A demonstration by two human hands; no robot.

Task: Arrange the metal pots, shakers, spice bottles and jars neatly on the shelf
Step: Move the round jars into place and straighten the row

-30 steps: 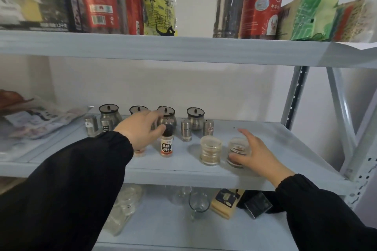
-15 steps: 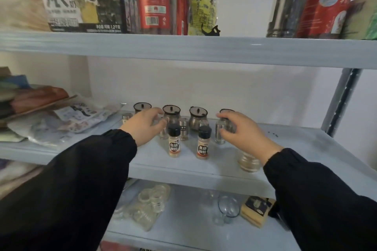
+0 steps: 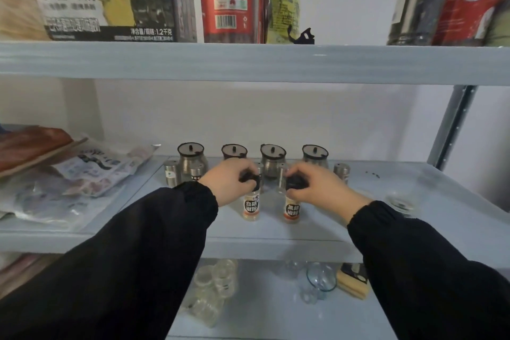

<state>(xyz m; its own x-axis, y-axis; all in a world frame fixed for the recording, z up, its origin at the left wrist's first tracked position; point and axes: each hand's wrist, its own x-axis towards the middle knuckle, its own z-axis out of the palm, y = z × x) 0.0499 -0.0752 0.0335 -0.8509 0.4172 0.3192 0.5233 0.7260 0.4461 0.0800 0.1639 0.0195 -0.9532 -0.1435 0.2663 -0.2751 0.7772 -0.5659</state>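
Left grip (image 3: 229, 179) is curled over the black cap of the left spice bottle (image 3: 251, 205). Right grip (image 3: 317, 185) is closed the same way round the cap of the right spice bottle (image 3: 292, 210).

Each bottle stands straight below its own grip, long axis vertical, base apparently on the shelf (image 3: 276, 232). The bottles sit side by side with a gap between them.

Just behind both grips is a row of four metal pots (image 3: 191, 157), with shakers (image 3: 170, 176) in front of it, some hidden.

Both forearms come in from the near side, palms down.

Judgement: I expect a short slide, each grip moving its own bottle. Keep them upright, since the pots are close behind.
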